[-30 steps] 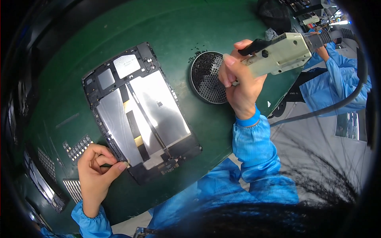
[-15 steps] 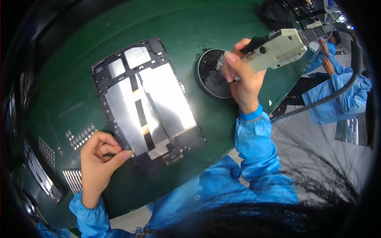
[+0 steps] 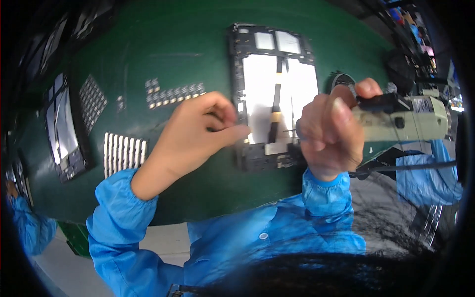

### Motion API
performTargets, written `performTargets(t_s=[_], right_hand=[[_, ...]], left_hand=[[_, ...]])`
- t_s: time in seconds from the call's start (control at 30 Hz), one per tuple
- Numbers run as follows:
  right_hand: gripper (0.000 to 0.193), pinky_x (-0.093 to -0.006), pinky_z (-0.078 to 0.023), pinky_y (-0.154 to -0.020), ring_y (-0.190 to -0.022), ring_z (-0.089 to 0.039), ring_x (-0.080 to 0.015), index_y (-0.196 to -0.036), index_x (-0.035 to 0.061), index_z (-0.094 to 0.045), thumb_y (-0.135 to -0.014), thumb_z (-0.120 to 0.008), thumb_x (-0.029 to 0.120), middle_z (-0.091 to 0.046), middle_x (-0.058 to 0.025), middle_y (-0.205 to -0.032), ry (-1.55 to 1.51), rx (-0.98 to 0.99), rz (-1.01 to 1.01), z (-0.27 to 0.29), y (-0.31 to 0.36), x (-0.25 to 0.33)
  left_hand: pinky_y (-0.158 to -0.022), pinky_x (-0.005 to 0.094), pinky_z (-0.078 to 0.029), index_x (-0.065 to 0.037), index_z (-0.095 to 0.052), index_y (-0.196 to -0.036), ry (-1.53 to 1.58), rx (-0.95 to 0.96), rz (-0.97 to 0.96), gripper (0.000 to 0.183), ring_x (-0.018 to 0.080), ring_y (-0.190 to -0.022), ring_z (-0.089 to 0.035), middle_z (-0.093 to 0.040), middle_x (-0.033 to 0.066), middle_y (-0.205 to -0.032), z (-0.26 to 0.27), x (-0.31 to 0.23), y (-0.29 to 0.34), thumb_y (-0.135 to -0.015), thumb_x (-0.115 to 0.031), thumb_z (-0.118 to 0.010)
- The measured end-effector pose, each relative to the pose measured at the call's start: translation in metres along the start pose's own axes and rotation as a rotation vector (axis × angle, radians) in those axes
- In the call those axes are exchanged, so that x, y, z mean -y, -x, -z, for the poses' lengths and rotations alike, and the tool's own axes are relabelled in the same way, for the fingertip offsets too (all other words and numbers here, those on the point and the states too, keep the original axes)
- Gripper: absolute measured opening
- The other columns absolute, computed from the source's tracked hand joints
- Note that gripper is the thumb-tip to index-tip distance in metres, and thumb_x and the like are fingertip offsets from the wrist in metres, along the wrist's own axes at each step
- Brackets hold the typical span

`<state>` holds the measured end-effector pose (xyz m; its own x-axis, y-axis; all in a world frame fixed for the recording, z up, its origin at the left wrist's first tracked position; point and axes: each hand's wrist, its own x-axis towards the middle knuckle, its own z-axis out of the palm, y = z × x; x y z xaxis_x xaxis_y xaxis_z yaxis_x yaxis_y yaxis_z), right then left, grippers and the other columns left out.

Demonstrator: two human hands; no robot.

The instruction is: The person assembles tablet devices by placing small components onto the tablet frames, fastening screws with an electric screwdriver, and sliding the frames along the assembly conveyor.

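Head view: a flat black rectangular electronic device with silver metal panels [image 3: 258, 91] lies on the green desk [image 3: 198, 205], slightly right of the picture's middle, beyond the person's torso and between the two hands. Its long axis runs away from the person, nearly straight up the picture, with the end bearing two small bright plates farthest off. Both hands are level with its nearer part, one on each side.

Left hand [image 3: 195, 126] comes in from the left, thumb tip at the device's lower left edge; its fingers curl close to the thumb, but blur hides whether they pinch anything or touch the frame. Right hand [image 3: 334, 131] is wrapped around a cream, blocky handheld power tool with a black lever [image 3: 410, 121], whose body stretches off to the right. This hand overlaps the device's lower right edge in the view; its height above it cannot be told, so neither hand is plainly the nearer.

Past the right hand, a round grey-rimmed dish [image 3: 345, 75] shows only in part. Left of the device lie rows of small dark-and-silver parts [image 3: 175, 94] and a white-striped flat sheet [image 3: 123, 151].
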<state>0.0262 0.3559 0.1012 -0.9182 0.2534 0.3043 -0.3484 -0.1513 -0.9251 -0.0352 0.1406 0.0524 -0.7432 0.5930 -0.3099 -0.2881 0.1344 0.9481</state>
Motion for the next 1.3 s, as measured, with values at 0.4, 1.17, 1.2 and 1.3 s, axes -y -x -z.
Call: performTargets(t_s=[0.4,1.17,1.2,1.3], right_hand=[[0.039,-0.0262,-0.036,-0.045,-0.051,-0.037,-0.0106,-0.122,0.0197,-0.051,-0.094,-0.068,-0.001,-0.039,0.0016,-0.071,0.127,0.184,-0.048,-0.038,0.018,-0.027],[0.032,-0.0291,-0.034,-0.043,-0.046,-0.041,-0.0132,-0.112,0.0144,-0.044,-0.095,-0.064,-0.003,-0.046,-0.0033,-0.07,0.049,0.27,-0.073,-0.048,0.014,-0.035],[0.032,-0.029,-0.034,-0.043,-0.047,-0.042,-0.0128,-0.111,0.0138,-0.042,-0.095,-0.064,-0.004,-0.046,-0.0034,-0.071,0.171,0.284,-0.018,-0.046,0.015,-0.037],[0.034,-0.0284,-0.034,-0.043,-0.049,-0.044,-0.012,-0.11,0.0115,-0.042,-0.093,-0.064,-0.008,-0.048,-0.0034,-0.072,0.314,0.313,0.086,-0.049,0.014,-0.04]], left_hand=[[-0.069,0.0245,-0.054,0.003,-0.062,-0.097,-0.087,0.014,-0.096,0.02,0.01,-0.08,-0.066,-0.066,0.0054,-0.091,0.007,0.007,0.003,-0.088,-0.005,-0.078],[-0.072,0.0257,-0.055,0.003,-0.063,-0.099,-0.074,0.007,-0.119,0.016,0.0114,-0.082,-0.066,-0.067,0.0059,-0.092,0.004,0.013,-0.002,-0.087,0.002,-0.074],[-0.073,0.0254,-0.055,0.003,-0.062,-0.1,-0.075,0.005,-0.148,0.015,0.0109,-0.083,-0.066,-0.067,0.0055,-0.092,0.004,0.014,-0.002,-0.088,0.004,-0.073],[-0.076,0.0245,-0.055,0.002,-0.061,-0.102,-0.038,0.046,-0.14,0.017,0.0103,-0.088,-0.066,-0.067,0.0049,-0.097,0.007,0.016,-0.002,-0.089,0.009,-0.069]])
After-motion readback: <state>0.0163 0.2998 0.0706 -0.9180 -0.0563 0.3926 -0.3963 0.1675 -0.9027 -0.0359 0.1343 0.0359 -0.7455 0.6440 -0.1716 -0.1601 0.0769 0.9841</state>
